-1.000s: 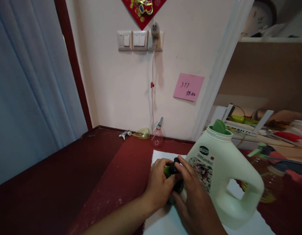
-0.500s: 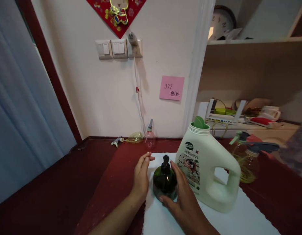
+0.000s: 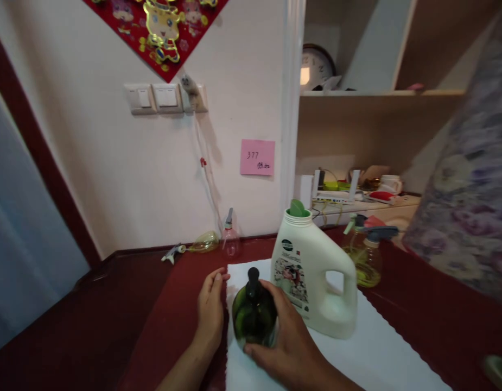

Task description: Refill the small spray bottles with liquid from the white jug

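A dark green pump bottle (image 3: 254,317) with a black pump head stands over the white sheet in the middle of the head view, leaning a little. My right hand (image 3: 289,336) is wrapped around its right side, thumb across the front near the base. Whether its bottom touches the sheet is hidden. Left of the bottle, my left hand (image 3: 211,309) holds nothing, its fingers loosely curved and apart from the bottle. Just behind my right hand is a large pale green jug (image 3: 316,271) with a handle, a printed label and a green piece in its mouth.
White sheet (image 3: 381,336) covers part of the dark red table (image 3: 165,315). By the wall are a pink spray bottle (image 3: 231,243) and a yellow one lying down (image 3: 204,243). Spray bottles with yellowish liquid (image 3: 368,266) stand right of the jug. Patterned cloth (image 3: 462,206) hangs at right.
The view has turned to the right. My right hand has closed more firmly around the pump bottle, which now tilts slightly and looks nearer. The gap between my left hand and the bottle has widened.
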`<action>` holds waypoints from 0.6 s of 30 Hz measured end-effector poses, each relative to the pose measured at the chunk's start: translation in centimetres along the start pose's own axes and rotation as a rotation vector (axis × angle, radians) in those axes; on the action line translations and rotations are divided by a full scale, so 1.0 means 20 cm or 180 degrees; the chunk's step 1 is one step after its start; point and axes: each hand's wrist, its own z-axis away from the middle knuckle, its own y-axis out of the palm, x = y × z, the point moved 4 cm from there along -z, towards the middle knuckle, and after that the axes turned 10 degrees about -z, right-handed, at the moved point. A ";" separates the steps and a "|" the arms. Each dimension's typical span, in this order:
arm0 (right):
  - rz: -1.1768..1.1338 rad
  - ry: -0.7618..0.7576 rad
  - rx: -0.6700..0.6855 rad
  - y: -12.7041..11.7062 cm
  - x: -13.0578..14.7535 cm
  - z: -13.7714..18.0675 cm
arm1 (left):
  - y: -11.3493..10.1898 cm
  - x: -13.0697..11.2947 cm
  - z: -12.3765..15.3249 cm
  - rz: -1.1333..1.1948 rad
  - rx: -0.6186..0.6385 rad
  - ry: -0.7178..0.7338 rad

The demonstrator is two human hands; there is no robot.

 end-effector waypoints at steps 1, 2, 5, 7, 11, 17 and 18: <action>-0.0043 0.0023 0.0052 -0.02 0.05 0.01 | 0.00 0.00 0.00 -0.0007 0.0021 -0.0003; -0.0096 0.0059 0.0075 -0.04 0.09 0.01 | 0.00 -0.01 -0.01 -0.0021 0.0045 -0.0021; -0.0309 0.0127 -0.0003 -0.16 0.21 0.06 | -0.01 -0.01 -0.02 -0.0124 0.0041 -0.0094; -0.0450 0.0143 -0.0133 -0.28 0.27 0.11 | -0.01 -0.02 -0.02 -0.0183 0.0012 -0.0080; -0.0193 0.0003 -0.0670 -0.60 0.38 0.20 | -0.02 -0.05 -0.02 -0.0522 -0.0047 -0.0140; 0.0995 -0.0062 -0.2108 -1.21 0.36 0.25 | -0.01 -0.14 -0.01 -0.0982 -0.0107 -0.0189; 0.1147 -0.0029 -0.2349 -1.31 0.33 0.26 | -0.01 -0.14 -0.02 -0.1020 -0.0103 -0.0205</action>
